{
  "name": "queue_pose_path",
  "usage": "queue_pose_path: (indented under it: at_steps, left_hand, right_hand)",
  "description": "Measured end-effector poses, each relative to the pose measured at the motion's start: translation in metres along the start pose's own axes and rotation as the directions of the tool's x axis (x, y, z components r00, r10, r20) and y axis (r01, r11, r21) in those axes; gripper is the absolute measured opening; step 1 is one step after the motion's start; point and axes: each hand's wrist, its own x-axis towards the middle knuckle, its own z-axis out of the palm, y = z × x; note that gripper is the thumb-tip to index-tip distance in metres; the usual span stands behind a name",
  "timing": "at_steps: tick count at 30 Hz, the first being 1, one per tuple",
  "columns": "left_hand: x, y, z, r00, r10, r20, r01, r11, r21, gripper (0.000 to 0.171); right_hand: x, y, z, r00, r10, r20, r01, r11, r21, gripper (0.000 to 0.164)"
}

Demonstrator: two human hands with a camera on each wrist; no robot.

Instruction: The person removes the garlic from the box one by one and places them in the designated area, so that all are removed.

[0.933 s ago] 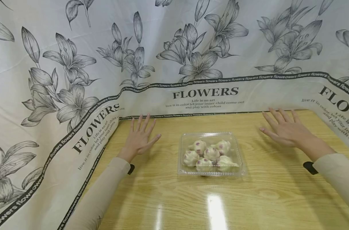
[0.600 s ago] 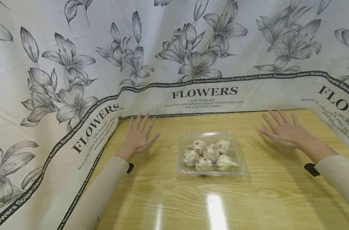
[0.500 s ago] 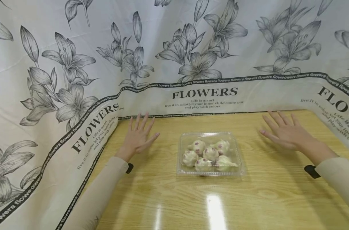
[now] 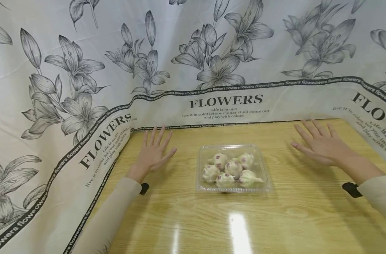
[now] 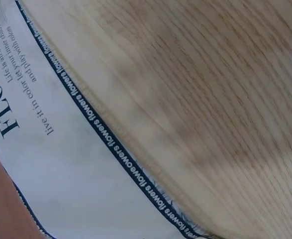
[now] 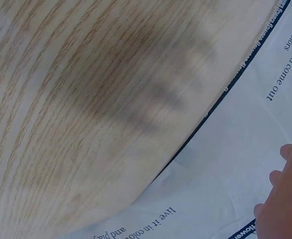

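Observation:
A clear plastic clamshell box (image 4: 262, 176) sits on the wooden table (image 4: 199, 218), with several garlic bulbs (image 4: 233, 168) showing through its lid. To its left is my left hand (image 4: 152, 155), palm down, fingers spread and holding nothing. On the other side, my right hand (image 4: 323, 146) is likewise spread, with nothing in it. Both hands are apart from the box. Only a bit of the left hand (image 5: 6, 199) enters the left wrist view's lower left corner. In the right wrist view, part of the right hand (image 6: 285, 194) with several fingertips appears at the right edge.
A white cloth (image 4: 167, 113) printed with lilies and the word FLOWERS hangs behind the table and along its left and right sides. Black bands (image 4: 144, 188) are at both wrists. Light glares off the table's front part.
My right hand has shifted slightly to the right. The left hand stays almost in place. The box and garlic have not moved.

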Motion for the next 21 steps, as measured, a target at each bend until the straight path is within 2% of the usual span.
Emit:
queue_pose_path:
  at_steps: [8, 15, 21]
  left_hand:
    - [-0.006, 0.005, -0.001, 1.000, 0.012, -0.016, -0.012, 1.000, 0.015, 0.077]
    - [-0.014, 0.011, -0.004, 0.999, 0.035, -0.021, -0.036, 0.999, -0.026, 0.077]
    - [-0.021, 0.013, -0.005, 0.997, 0.049, -0.052, -0.050, 0.999, -0.016, 0.076]
  right_hand:
    - [-0.008, -0.007, -0.008, 0.999, -0.026, -0.033, 0.026, 1.000, -0.010, 0.079]
    - [-0.018, -0.013, -0.006, 0.994, -0.072, -0.077, 0.070, 0.997, -0.031, 0.080]
    - [-0.024, -0.020, -0.004, 0.991, -0.096, -0.092, 0.094, 0.995, -0.033, 0.079]
